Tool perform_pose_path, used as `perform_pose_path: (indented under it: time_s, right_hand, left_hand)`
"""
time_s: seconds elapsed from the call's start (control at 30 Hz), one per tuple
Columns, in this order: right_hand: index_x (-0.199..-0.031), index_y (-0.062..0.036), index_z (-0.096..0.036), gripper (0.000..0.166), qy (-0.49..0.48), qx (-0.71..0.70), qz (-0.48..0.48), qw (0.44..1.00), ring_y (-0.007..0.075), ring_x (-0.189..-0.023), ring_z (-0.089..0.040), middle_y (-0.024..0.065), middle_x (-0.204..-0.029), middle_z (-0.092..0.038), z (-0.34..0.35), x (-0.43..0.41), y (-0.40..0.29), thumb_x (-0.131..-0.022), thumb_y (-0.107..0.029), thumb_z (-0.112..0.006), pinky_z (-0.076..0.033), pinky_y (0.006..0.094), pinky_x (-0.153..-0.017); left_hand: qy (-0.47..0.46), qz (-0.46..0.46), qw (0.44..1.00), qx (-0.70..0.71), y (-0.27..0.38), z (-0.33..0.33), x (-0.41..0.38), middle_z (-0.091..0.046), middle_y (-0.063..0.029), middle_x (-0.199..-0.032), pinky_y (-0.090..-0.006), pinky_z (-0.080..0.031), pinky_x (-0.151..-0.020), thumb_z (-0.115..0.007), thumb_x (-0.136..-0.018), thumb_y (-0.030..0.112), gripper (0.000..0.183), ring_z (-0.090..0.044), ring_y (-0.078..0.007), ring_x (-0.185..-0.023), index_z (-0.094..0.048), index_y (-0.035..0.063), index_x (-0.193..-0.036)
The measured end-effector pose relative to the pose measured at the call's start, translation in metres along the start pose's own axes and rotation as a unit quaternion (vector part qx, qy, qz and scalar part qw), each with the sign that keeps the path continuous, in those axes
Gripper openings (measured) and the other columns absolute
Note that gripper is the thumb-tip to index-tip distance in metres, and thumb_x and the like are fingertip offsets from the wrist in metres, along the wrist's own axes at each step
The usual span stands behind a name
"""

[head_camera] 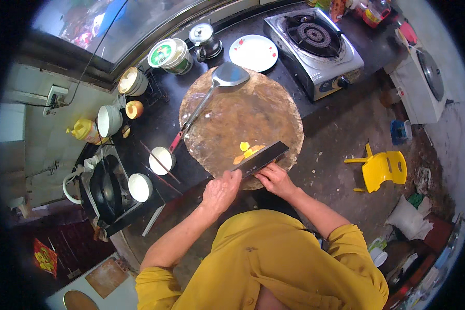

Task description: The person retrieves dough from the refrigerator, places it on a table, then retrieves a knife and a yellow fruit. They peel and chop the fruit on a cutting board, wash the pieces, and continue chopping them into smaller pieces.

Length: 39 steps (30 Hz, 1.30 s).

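My left hand (221, 190) grips the handle end of a cleaver (260, 159), whose dark broad blade slants up to the right over a round wooden chopping block (240, 112). Close behind the blade, the bent fingers of my right hand (277, 179) press on an orange food piece, mostly hidden by blade and fingers. Several cut yellow-orange pieces (248, 152) lie just beyond the cleaver. Across the block's left side rests a metal wok spatula (230, 75), its red handle end reaching past the rim over a white bowl (161, 161).
A gas stove (314, 42) and a floral plate (253, 53) stand at the back. On the left are chopsticks (161, 162), another white bowl (140, 187), a halved fruit (134, 109), an oil jug (86, 131) and a wok (106, 190). A yellow chair (383, 170) is on the floor at right.
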State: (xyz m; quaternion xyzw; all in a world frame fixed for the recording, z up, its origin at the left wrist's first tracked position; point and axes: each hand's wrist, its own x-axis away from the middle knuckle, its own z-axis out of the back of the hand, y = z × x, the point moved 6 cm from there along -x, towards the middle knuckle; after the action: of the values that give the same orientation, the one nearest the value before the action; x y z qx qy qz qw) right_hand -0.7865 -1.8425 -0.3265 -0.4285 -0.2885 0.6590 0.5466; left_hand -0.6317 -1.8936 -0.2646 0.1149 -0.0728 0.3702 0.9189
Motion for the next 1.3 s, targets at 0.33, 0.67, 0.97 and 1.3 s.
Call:
perform_pose_path:
  time_s: [0.33,0.67,0.97,1.3]
  right_hand:
    - [-0.095,-0.0007,-0.066,0.015,-0.005,-0.002,0.012,1.000,0.0307,-0.094,-0.062,0.0136,-0.100,-0.062,0.001,-0.001,-0.003,-0.080,-0.002,-0.066,-0.051,0.0370,-0.082]
    - [-0.102,-0.0013,-0.064,0.022,-0.041,0.042,0.031,0.998,0.0341,-0.099,-0.061,0.0158,-0.104,-0.063,-0.001,0.007,0.001,-0.080,-0.003,-0.062,-0.050,0.0415,-0.084]
    - [-0.102,-0.0023,-0.065,0.022,-0.029,0.113,0.051,0.992,0.0356,-0.093,-0.061,0.0184,-0.096,-0.064,-0.006,0.015,-0.001,-0.082,-0.007,-0.057,-0.048,0.0438,-0.085]
    - [-0.106,-0.0040,-0.065,0.024,0.005,0.063,0.034,0.997,0.0359,-0.100,-0.059,0.0168,-0.103,-0.063,-0.001,0.009,-0.004,-0.082,-0.007,-0.059,-0.045,0.0464,-0.090]
  left_hand:
    - [0.051,-0.037,0.998,0.010,-0.011,-0.037,-0.045,-0.058,-0.0131,-0.075,-0.0435,-0.051,-0.048,-0.055,-0.084,0.010,0.010,-0.063,-0.0320,-0.056,-0.046,0.0073,-0.090]
    - [0.038,-0.069,0.997,0.024,-0.005,0.008,-0.015,-0.053,-0.0126,-0.075,-0.0426,-0.050,-0.053,-0.056,-0.085,0.012,0.011,-0.062,-0.0312,-0.069,-0.048,0.0076,-0.090]
    - [0.021,-0.124,0.987,-0.097,0.006,0.022,-0.009,-0.053,-0.0089,-0.073,-0.0361,-0.052,-0.053,-0.055,-0.082,0.011,0.010,-0.062,-0.0227,-0.065,-0.048,0.0082,-0.089]
    - [-0.033,-0.140,0.987,-0.074,0.003,0.028,-0.023,-0.053,-0.0114,-0.073,-0.0385,-0.053,-0.050,-0.055,-0.083,0.011,0.012,-0.064,-0.0267,-0.063,-0.046,0.0071,-0.091]
